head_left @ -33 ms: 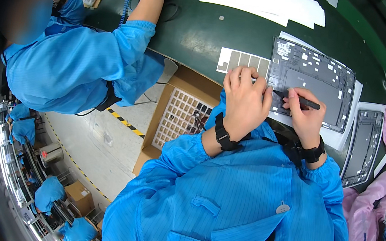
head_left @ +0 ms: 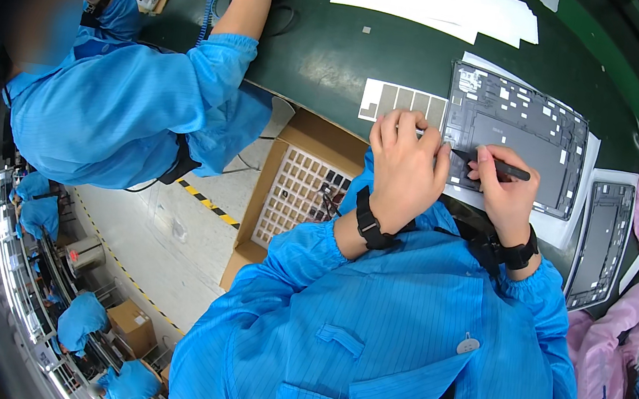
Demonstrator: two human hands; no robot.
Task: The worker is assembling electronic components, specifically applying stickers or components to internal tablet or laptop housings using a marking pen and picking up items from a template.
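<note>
Our right grip [head_left: 508,189] pinches black tweezers [head_left: 512,171], likely for tip control, near the left edge of the grey tablet housing [head_left: 516,145] on the tabletop [head_left: 314,53]; can't tell if our left grip [head_left: 408,169] holds anything.

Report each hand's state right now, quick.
Left hand: fingers bent at the flat dark-grey rectangular panel's left edge; any hold cannot be told.
Right hand: closed, holding the slim black pointed tool.

an electronics factory workshop, it seems: a co-worker in a blue smock [head_left: 112,120] at a long green bench [head_left: 314,57], a dark device panel [head_left: 524,150], yellow-and-black hazard tape [head_left: 208,203] on the pale floor [head_left: 177,237].
</note>
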